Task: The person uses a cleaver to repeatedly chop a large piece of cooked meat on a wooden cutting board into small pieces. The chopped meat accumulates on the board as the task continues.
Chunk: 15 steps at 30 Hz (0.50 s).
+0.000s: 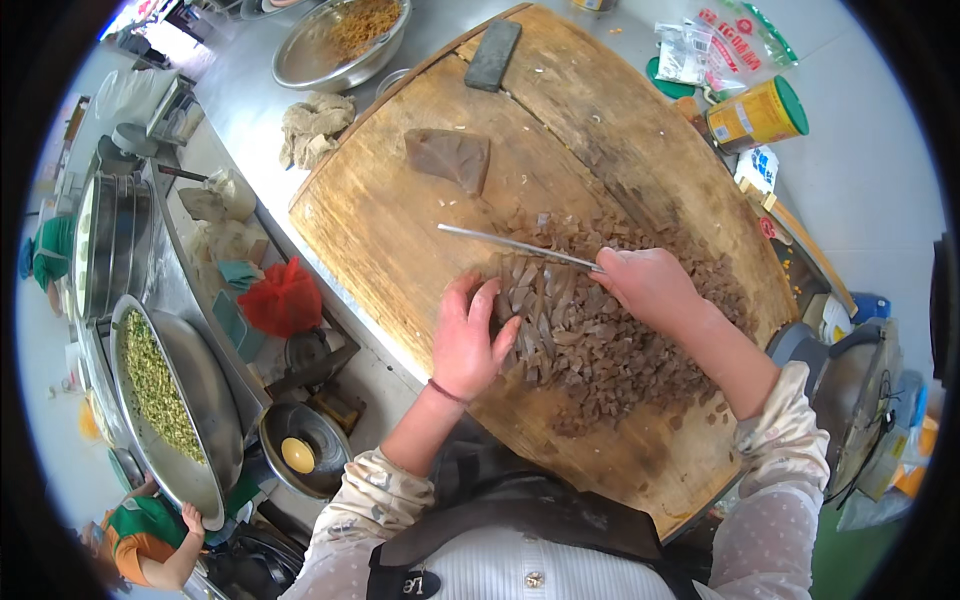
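My right hand (646, 281) grips a knife (517, 246), whose blade is seen nearly edge-on and points left over the wooden cutting board (367, 202). Fingers spread, my left hand (469, 337) rests at the left side of a heap of chopped brown jelly-like food (600, 345). Its fingertips touch the strips there. Small diced bits fill the heap's right side, longer strips its left. Farther back lies one uncut brown slab (450, 156), apart from the heap. Behind it a dark whetstone (493, 55) lies on the board.
A crumpled cloth (318, 127) and a steel bowl of shredded food (345, 41) stand left of the board. On its right lie a yellow can with a green lid (757, 116) and plastic packets (739, 45). At lower left, a co-worker (146, 532) touches a large basin of chopped greens (161, 390).
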Tool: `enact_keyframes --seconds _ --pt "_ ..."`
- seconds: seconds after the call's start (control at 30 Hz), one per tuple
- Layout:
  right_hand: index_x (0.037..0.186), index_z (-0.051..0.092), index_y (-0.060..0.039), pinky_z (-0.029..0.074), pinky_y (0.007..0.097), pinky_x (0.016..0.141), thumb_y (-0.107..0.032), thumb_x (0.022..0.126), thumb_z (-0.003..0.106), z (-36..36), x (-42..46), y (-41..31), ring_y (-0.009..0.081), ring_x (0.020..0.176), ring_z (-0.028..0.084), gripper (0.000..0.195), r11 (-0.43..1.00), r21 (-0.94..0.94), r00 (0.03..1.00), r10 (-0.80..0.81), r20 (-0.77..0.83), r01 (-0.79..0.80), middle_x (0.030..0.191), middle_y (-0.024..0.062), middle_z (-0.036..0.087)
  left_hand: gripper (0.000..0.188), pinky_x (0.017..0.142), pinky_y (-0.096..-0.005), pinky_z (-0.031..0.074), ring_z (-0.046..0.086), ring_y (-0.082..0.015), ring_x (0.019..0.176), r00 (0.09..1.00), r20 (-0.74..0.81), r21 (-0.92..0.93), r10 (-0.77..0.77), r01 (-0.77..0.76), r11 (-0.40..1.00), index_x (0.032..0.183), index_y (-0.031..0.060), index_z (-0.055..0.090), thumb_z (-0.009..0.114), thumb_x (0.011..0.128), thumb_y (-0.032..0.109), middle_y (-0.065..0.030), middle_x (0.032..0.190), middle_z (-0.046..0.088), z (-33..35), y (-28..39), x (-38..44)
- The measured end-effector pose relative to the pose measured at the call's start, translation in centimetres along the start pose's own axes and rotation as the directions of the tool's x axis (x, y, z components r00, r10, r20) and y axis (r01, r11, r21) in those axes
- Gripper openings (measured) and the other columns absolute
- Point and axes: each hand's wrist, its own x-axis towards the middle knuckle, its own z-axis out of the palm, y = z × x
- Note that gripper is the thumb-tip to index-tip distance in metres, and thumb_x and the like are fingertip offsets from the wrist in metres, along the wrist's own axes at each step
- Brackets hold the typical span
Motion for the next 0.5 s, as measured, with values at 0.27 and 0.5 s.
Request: enact_keyframes --seconds 0.27,0.5 --pt "0.08 0.045 -0.0071 0.047 0.0413 0.054 -0.024 0.091 0.058 0.9 -0.3 -0.6 0.0311 0.064 0.061 0.024 0.999 -0.031 1.0 0.015 0.021 -0.015 0.065 0.0102 0.058 0.05 0.093 -0.044 0.044 0.05 -0.0386 0.11 0.998 0.006 -0.11 -0.056 0.056 0.992 0.122 0.0045 0.053 0.071 0.078 0.022 -0.0199 0.121 0.051 0.0 -0.8 -1.1" --pt "0.08 0.044 -0.0072 0.047 0.0421 0.054 -0.024 0.091 0.058 1.3 -0.2 -0.4 0.032 0.064 0.061 0.024 0.999 -0.048 0.997 0.014 0.072 -0.01 0.064 0.011 0.057 0.055 0.096 -0.0431 0.043 0.05 -0.0394 0.111 0.999 -0.037 -0.026 -0.008 0.007 1.0 0.127 0.0021 0.048 0.069 0.08 0.02 -0.0208 0.124 0.05 0.5 -1.4 -2.6"
